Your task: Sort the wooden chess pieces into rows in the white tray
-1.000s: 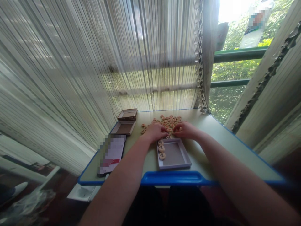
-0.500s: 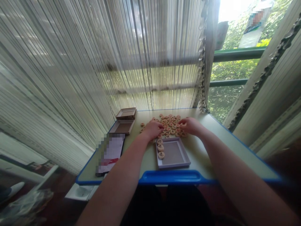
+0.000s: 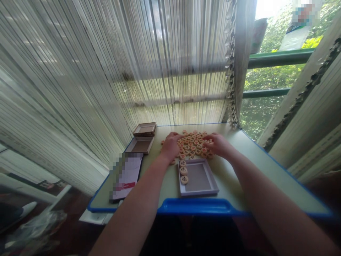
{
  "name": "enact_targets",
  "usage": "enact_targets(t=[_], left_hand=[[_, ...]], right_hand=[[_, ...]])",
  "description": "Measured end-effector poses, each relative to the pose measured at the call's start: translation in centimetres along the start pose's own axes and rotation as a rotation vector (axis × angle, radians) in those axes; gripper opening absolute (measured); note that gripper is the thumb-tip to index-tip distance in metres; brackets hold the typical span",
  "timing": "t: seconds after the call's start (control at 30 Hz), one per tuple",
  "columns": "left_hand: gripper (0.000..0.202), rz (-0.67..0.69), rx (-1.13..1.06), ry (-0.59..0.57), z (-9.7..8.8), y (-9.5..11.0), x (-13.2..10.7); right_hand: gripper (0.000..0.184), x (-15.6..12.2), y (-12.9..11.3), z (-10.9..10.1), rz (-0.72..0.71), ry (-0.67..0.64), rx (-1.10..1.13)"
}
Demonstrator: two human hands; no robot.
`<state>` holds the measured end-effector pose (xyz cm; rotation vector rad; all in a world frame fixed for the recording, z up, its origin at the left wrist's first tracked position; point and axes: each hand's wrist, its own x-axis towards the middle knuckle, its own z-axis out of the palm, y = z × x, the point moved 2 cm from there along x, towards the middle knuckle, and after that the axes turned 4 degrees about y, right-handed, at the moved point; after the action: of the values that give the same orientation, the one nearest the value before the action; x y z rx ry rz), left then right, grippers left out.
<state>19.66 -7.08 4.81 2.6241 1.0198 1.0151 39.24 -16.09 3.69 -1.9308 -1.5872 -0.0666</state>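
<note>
Spread in a loose single layer over the far middle of a pale green, blue-rimmed table (image 3: 252,160): round, flat, tan discs (image 3: 195,145) with rounded edges, marked on top with characters, some red, some black. Crowded at the centre, many seemingly edge to edge, with looser ones toward the left, partly hidden behind the left hand (image 3: 172,145). Lined up in a column along the left wall of a shallow, pale lavender-grey tray (image 3: 201,177), just in front of the group: three black-marked discs (image 3: 184,171), with grey floor showing to their right. Extended from the lower left, slanting up past the tray on a bare forearm: the left hand, back turned up, over the group's left side, forefinger stretched to the right; thumb and other fingertips mostly hidden, so impossible to tell whether pinching a disc. Angled in from the lower right: the right hand (image 3: 217,144), at the group's right side, fingers curved to the left, thumb and forefinger parted, tips close to the nearest discs, contact too small to make out. Near the far left corner: shallow brown cardboard boxes (image 3: 140,145).
</note>
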Motion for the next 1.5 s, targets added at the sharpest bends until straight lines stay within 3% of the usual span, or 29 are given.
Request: enact_targets(t=[0.23, 0.43, 0.63, 0.73, 0.83, 0.93, 1.07, 1.23, 1.33, 1.5], left_hand=[[0.052, -0.009, -0.035, -0.027, 0.7, -1.0, 0.2], [0.052, -0.029, -0.013, -0.033, 0.5, -0.7, 0.1], [0.029, -0.007, 0.067, -0.093, 0.6, -0.3, 0.0], [0.032, 0.016, 0.042, -0.066, 0.5, -0.1, -0.1], [0.043, 0.015, -0.024, -0.069, 0.4, 0.3, 0.1], [0.049, 0.009, -0.065, -0.140, 0.9, 1.2, 1.3], [0.044, 0.066, -0.062, -0.230, 2.4, 3.1, 4.6], [0.031, 0.129, -0.046, -0.383, 5.0, 4.2, 8.3], [0.031, 0.189, -0.070, -0.314, 5.9, 4.0, 9.3], [0.035, 0.223, 0.025, -0.342, 7.0, 2.7, 9.0]], right_hand=[[0.031, 0.1, 0.5, 0.8, 0.021, 0.029, -0.048], [0.031, -0.2, 0.0, 1.9, -0.038, -0.034, -0.076], [0.034, -0.3, 0.3, 2.3, -0.032, -0.006, -0.089], [0.041, -0.2, 0.5, 1.9, 0.029, 0.050, -0.114], [0.043, 0.0, 1.3, 0.9, 0.188, 0.113, -0.108], [0.040, 0.1, 2.3, 0.0, 0.333, 0.067, -0.040], [0.032, 0.4, 3.2, -0.3, 0.383, -0.056, -0.027], [0.028, 0.7, 3.5, 0.4, 0.355, -0.012, -0.050], [0.034, 1.1, 3.3, 0.8, 0.299, 0.084, -0.076], [0.030, 1.8, 2.9, 1.6, 0.141, 0.063, -0.055]])
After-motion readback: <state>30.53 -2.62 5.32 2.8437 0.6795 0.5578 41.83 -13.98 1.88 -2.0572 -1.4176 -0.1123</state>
